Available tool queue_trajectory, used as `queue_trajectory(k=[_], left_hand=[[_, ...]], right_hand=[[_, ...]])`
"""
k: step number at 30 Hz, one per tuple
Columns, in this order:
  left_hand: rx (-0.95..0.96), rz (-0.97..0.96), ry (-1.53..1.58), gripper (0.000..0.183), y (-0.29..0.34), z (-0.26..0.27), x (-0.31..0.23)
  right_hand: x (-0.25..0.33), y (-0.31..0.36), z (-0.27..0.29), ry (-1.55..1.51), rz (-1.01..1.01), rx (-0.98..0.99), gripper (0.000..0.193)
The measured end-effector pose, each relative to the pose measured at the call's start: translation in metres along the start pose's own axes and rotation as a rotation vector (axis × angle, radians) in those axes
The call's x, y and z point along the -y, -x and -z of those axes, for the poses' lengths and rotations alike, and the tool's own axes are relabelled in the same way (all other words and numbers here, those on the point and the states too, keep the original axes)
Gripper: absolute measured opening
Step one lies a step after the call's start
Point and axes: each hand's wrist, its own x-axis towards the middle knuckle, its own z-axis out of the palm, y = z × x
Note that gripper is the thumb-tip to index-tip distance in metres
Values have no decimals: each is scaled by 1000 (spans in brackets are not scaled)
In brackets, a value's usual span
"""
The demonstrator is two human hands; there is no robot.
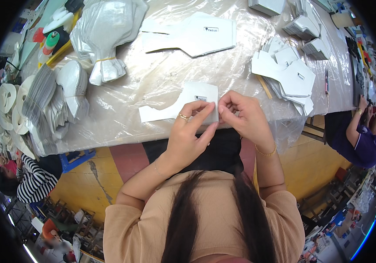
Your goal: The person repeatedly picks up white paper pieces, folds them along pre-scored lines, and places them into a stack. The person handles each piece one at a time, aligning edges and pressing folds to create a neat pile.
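The left hand [188,129] is resting its fingers, thumb apart, on the white piece [185,95] near the six o'clock edge of the table [148,72], apparently steadying it; the right hand [245,115], at the piece's three o'clock, is drawing thumb and fingers together, anything pinched being hidden.

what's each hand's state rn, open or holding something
Left hand: partly open, fingers resting on the white piece.
Right hand: curled at the piece's right edge; grip cannot be told.
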Motion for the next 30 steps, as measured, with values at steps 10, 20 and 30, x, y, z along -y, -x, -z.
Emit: queue_trajectory(k=[10,20,30], left_hand=[[25,528,502,17,0,42,-7],[37,611,390,7,-6,39,1],[-9,688,606,7,-5,20,26]], right_hand=[[2,-13,-34,-256,31,183,10],[-23,-14,-43,-354,46,172,7],[-58,-6,-26,-739,-136,72,15]])
